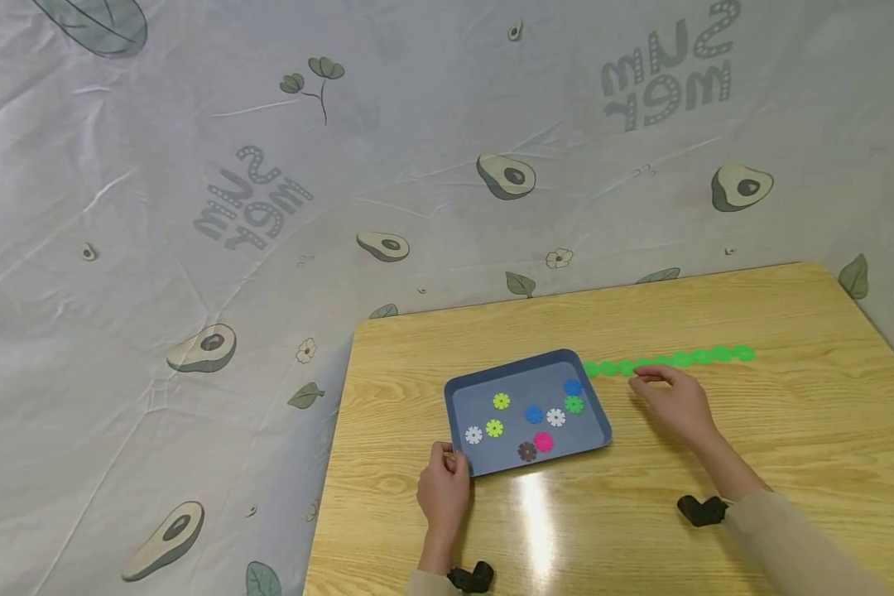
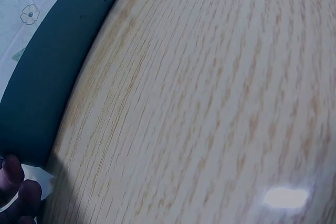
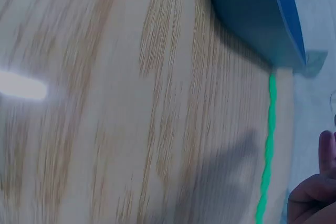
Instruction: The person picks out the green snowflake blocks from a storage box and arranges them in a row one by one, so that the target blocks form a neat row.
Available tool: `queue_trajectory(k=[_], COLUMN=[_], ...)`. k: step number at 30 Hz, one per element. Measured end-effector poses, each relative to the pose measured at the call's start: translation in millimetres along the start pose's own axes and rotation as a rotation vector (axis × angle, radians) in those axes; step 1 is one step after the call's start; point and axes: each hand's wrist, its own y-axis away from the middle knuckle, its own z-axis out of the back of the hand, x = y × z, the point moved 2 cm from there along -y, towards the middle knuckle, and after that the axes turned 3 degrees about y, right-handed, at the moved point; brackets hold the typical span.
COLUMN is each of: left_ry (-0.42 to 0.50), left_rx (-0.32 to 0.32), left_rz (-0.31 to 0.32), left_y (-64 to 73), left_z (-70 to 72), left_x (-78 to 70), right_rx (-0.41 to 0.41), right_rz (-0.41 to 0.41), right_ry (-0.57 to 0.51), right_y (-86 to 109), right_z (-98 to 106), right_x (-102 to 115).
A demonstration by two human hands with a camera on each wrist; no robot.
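A blue-grey tray (image 1: 521, 374) lies on the wooden table, holding several flat notched plastic discs, among them a pink disc (image 1: 543, 441), a brown disc (image 1: 527, 451) and a green disc (image 1: 574, 404). At the tray's near left corner, my left hand (image 1: 444, 488) grips the rim with thumb and fingers; only its fingertips (image 2: 30, 192) show in the left wrist view. Just this side of a row of green discs (image 1: 704, 356), my right hand (image 1: 674, 404) hovers with fingers bent and no thing visible in it. Part of the row is hidden behind that hand.
The green row runs from the tray's right side along the back of the wooden table (image 1: 812, 414). A printed cloth (image 1: 432, 149) hangs behind and to the left. Each wrist wears a black camera mount (image 1: 702, 510).
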Motion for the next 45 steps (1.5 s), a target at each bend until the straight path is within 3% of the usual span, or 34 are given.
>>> queue_trajectory(k=[8, 13, 20, 30, 45], left_ry=[-0.004, -0.007, -0.004, -0.004, -0.004], left_rx=[-0.013, -0.015, 0.012, 0.026, 0.044], left_rz=[-0.010, -0.018, 0.009, 0.016, 0.033], left_y=[-1.5, -2.8, -4.2, -4.8, -5.7], left_z=[0.2, 0.1, -0.3, -0.4, 1.4], left_x=[-0.3, 0.0, -0.9, -2.5, -5.4], right_rx=[0.066, 0.061, 0.066, 0.070, 0.126], right_rz=[0.128, 0.184, 0.172, 0.143, 0.211], right_ry=[0.089, 0.164, 0.321, 0.450, 0.590], right_y=[-2.1, 0.3, 0.3, -1.3, -9.5], right_z=[-39.2, -62.4, -83.6, -89.4, -89.5], right_x=[28.8, 44.3, 54.6, 53.3, 46.0])
